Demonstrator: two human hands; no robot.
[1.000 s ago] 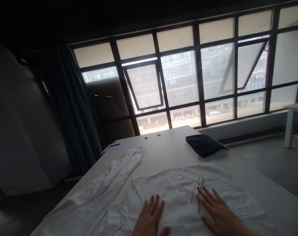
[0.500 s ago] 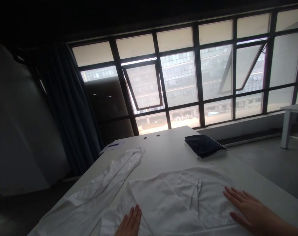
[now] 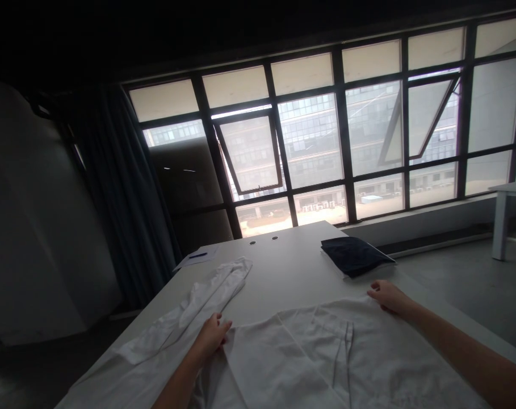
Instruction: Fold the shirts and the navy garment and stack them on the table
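Note:
A white cloth garment [image 3: 289, 352] lies spread over the near part of the table, with a seam and a few folds in its middle. My left hand [image 3: 213, 335] is closed in a pinch at its far left corner. At the far right corner, my right hand [image 3: 387, 296] pinches the garment's edge between thumb and fingers. Left of it lies a second, crumpled length of white cloth [image 3: 215, 289], stretching toward the far side; whether the two pieces join is hidden by my left arm.
A folded dark navy cloth [image 3: 353, 255] rests on something white near the table's right edge. The white table [image 3: 283, 255] has two round cable holes at its far end. Paper with a pen [image 3: 198, 255] lies at the far left. Windows and a dark curtain [image 3: 117, 199] stand beyond.
Both hands moved from lying flat on the garment to its far corners and closed there. The left hand went up and slightly left, the right hand up and slightly left.

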